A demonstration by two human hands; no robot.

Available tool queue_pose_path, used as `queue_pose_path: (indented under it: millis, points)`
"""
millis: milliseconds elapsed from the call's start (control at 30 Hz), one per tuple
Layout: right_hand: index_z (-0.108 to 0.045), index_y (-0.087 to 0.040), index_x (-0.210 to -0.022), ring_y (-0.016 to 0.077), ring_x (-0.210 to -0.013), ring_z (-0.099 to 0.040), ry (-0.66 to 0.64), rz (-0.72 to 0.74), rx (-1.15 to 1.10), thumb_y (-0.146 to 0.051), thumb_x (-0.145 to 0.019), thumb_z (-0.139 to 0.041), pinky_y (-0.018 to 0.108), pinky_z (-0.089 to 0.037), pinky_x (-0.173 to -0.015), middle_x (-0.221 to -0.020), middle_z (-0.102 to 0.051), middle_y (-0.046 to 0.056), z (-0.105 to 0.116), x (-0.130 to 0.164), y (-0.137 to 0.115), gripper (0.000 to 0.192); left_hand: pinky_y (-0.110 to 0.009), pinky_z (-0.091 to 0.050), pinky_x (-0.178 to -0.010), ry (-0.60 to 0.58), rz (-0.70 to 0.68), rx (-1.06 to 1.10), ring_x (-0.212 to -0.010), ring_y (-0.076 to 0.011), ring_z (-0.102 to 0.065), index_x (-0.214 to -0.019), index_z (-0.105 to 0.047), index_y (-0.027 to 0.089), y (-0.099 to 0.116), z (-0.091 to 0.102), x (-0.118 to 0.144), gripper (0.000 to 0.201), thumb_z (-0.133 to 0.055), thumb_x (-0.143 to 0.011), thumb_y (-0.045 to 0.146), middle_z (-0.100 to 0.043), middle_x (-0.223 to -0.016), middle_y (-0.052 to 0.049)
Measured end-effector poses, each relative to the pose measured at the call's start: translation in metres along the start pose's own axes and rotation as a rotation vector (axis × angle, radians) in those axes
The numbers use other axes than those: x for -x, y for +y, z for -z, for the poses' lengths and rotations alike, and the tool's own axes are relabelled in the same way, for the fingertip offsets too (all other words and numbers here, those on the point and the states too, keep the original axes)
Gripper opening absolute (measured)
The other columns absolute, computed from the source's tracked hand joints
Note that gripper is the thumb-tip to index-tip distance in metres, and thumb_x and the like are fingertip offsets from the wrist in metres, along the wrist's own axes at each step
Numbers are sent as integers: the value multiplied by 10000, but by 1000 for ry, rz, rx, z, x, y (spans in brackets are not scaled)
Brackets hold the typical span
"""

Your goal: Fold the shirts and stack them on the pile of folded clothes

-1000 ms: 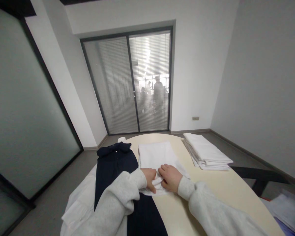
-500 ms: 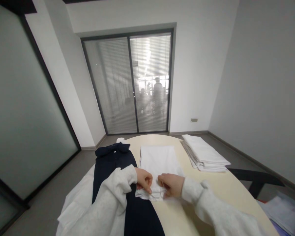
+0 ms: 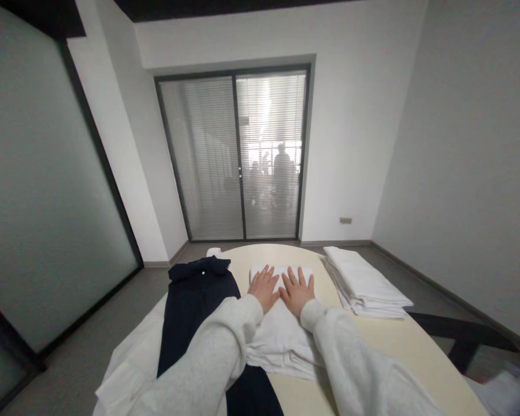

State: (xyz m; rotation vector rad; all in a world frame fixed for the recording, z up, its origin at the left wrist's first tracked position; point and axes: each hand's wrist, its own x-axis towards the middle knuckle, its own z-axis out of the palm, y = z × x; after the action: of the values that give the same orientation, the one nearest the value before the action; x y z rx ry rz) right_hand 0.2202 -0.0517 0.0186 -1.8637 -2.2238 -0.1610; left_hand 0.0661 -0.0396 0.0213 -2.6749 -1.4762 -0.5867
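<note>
I have both hands flat on the white cloth (image 3: 281,338), which lies on the cream table (image 3: 398,341) straight ahead of me, its long axis running from 6 o'clock to 12 o'clock, away from me toward the blinds. Its far short edge points at 12 o'clock and sits just past my fingertips; its near end, at 6 o'clock, shows stacked folded layers and partly overlaps the dark garment. My left hand (image 3: 264,287) is open, palm down, fingers spread and pointing to 12 o'clock, pressing on the far part of the cloth. My right hand (image 3: 297,290) is open the same way, just beside the left, the thumbs nearly touching; neither hand pinches or holds anything. At 9 o'clock from the cloth lies the dark garment (image 3: 195,300), a navy piece with its collar and a pale button at the far end, its length also running 6 to 12 and parallel to the cloth. It rests on a white sheet (image 3: 134,358) that hangs over the table's left edge. At 2 o'clock from my hands, apart from the cloth, sits a stack of folded white cloths (image 3: 364,277), angled slightly to the right. A dark chair arm (image 3: 459,332) shows beyond the table at 3 o'clock.
</note>
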Motion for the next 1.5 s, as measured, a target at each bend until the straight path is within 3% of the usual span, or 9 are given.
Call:
queue_pose_path:
  millis: [167, 300, 500, 733, 1067, 1167, 1300, 1367, 1500]
  points:
    - [-182, -313, -1409, 332, -1342, 64, -25, 93, 37, -631, -838, -178, 591, 73, -1013, -1494, -71, -7, -46, 9, 18, 653, -513, -121, -1067, -112, 84, -65, -1352, -325, -47, -1403, -207, 333, -18, -39, 14, 633, -264, -839, 615, -128, -1491, -25]
    - [-177, -370, -1397, 351, -1341, 18, -84, 89, 7, -683, -811, -153, 618, 47, -994, -1492, -102, -16, -39, 6, 19, 665, -524, -97, -1062, -161, 156, -38, -1352, -327, -49, -1409, -168, 344, -23, -40, 14, 682, -208, -812, 671, -104, -1494, -29]
    - [-328, -311, -1362, 293, -1255, -293, -67, 62, -65, -589, -851, -228, 516, -217, -969, -1399, -367, 43, -20, 0, 31, 590, -427, -170, -1067, -133, 237, -27, -1327, -282, -205, -1397, -278, 208, -25, -38, 11, 726, -188, -825, 646, -265, -1447, -96]
    - [-270, -270, -1392, 276, -1351, -26, -61, -17, 42, -546, -861, -228, 539, -48, -1022, -1492, -113, 6, -32, -4, 43, 600, -484, -49, -1079, -122, 273, -48, -1365, -257, -23, -1417, -208, 206, -28, -34, 11, 754, -142, -816, 656, -75, -1495, -51]
    - [-376, -163, -1336, 276, -1254, -296, -14, -121, -11, -623, -833, -215, 455, -258, -956, -1402, -341, 125, -36, -19, 48, 700, -462, -113, -1071, -198, 305, -72, -1357, -250, -112, -1418, -199, 194, -29, -37, 9, 793, -104, -800, 681, -158, -1476, -114]
    - [-329, -185, -1365, 251, -1291, -244, -55, -124, -17, -593, -850, -197, 473, -211, -998, -1435, -291, 83, -32, -20, 53, 670, -497, -70, -1068, -192, 313, -98, -1358, -245, -114, -1418, -198, 217, -29, -37, 9, 797, -81, -790, 693, -166, -1475, -108]
    - [-214, -247, -1409, 278, -1353, -54, -220, -143, 15, -613, -832, -230, 612, 3, -1008, -1485, -128, 23, -23, -10, 51, 683, -537, 10, -1054, -192, 337, -139, -1360, -244, -103, -1419, -188, 237, -31, -37, 7, 789, -56, -787, 690, -156, -1477, -99]
    - [-211, -242, -1410, 298, -1354, 5, -252, -85, -3, -659, -804, -243, 640, 61, -987, -1486, -105, 31, -19, 1, 42, 736, -547, 35, -1047, -198, 359, -152, -1359, -248, -105, -1419, -187, 238, -32, -37, 6, 788, -56, -786, 688, -152, -1476, -103]
    - [-233, -294, -1397, 287, -1356, -36, -199, 267, -144, -674, -809, -220, 611, 8, -1018, -1481, -121, 25, -19, 28, 17, 700, -548, 58, -1045, -193, 401, -169, -1359, -255, -97, -1419, -190, 229, -35, -36, 4, 764, -66, -802, 662, -152, -1476, -99]
